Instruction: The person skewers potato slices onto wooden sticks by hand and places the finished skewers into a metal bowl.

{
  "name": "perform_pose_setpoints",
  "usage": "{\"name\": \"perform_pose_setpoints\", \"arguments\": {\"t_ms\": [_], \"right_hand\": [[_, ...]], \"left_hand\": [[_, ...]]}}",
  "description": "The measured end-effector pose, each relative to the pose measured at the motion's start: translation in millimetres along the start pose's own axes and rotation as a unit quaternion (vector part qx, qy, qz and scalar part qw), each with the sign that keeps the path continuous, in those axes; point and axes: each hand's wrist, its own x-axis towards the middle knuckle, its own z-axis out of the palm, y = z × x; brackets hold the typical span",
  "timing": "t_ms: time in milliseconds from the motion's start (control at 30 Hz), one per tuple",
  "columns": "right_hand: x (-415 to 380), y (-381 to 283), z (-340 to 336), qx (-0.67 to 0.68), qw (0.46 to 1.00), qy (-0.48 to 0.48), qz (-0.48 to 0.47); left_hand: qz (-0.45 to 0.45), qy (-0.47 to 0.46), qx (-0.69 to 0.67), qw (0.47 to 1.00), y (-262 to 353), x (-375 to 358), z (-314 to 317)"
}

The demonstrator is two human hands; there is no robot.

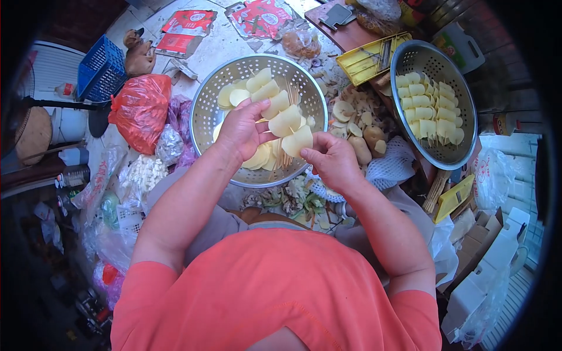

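A skewer of rolled, pale yellow potato slices (284, 121) is held slantwise between my two hands. My left hand (243, 128) supports it from the left, with the fingers curled around the slices' side. My right hand (335, 159) pinches the slice at the near end between thumb and fingers. Beneath them is a perforated metal colander (202, 96), in which loose potato slices (257, 157) lie with a bundle of thin wooden sticks (285, 159). Over at the right, a second colander (404, 58) contains several finished-looking potato skewers (430, 108) in rows.
Whole potatoes (373, 137) and peelings (345, 111) lie right of the near colander. A yellow tray (363, 67) sits beyond them. To the left are a red plastic bag (142, 111) and a blue basket (100, 69). Flattened red cartons (187, 26) lie on the floor ahead.
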Motion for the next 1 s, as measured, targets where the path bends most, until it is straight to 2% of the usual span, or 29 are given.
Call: {"name": "perform_pose_setpoints", "arguments": {"t_ms": [100, 200, 267, 300, 367, 433, 533, 600, 667, 733, 800, 900, 1000], "right_hand": [[-8.6, -3.8, 2.7, 0.002, 1.0, 0.011, 0.015], [-10.5, 0.6, 4.8, -0.052, 0.998, 0.022, -0.028], [-9.9, 1.2, 5.7, -0.057, 0.998, 0.012, -0.022], [-11.8, 0.0, 5.4, -0.058, 0.998, 0.025, -0.026], [-12.7, -3.9, 4.4, -0.043, 0.999, -0.016, 0.022], [-14.6, -0.5, 2.4, -0.058, 0.998, -0.007, -0.011], [-12.9, 8.6, -4.5, -0.071, 0.995, 0.006, -0.071], [-16.4, -1.1, -14.9, 0.048, 0.999, 0.003, -0.009], [-22.1, -16.2, -42.6, 0.053, 0.998, 0.02, -0.018], [-26.9, -28.5, -76.6, 0.141, 0.983, 0.108, -0.042], [-26.2, -33.4, -122.1, 0.171, 0.968, 0.174, -0.061], [-22.3, -19.9, -193.1, 0.131, 0.947, 0.286, -0.065], [-20.9, 7.6, -248.1, 0.088, 0.918, 0.386, -0.024]], "left_hand": [[0.002, -0.001, 0.03, 1.0, -3.0, -13.2, 1.6], [0.024, 0.018, 0.042, 0.999, -3.5, -26.7, 4.9], [0.029, -0.014, 0.048, 0.998, -4.4, -32.8, 4.3], [0.061, -0.011, 0.075, 0.995, -9.1, -34.1, 2.5], [0.099, -0.018, 0.106, 0.989, -15.4, -35.9, 3.8], [0.124, 0.018, 0.107, 0.986, -21.1, -38.9, 7.7], [0.132, 0.017, 0.117, 0.984, -24.8, -42.3, 13.5], [0.114, 0.036, 0.101, 0.988, -20.1, -47.1, 18.9], [0.095, 0.055, 0.083, 0.99, -15.0, -50.6, 19.4], [0.104, 0.048, 0.096, 0.989, -11.0, -55.0, 12.5], [0.105, 0.056, 0.108, 0.987, -8.0, -59.4, 6.2], [0.091, 0.104, 0.087, 0.987, -6.2, -63.6, -4.8], [0.087, 0.127, 0.088, 0.984, -8.2, -69.7, -9.6]]}}
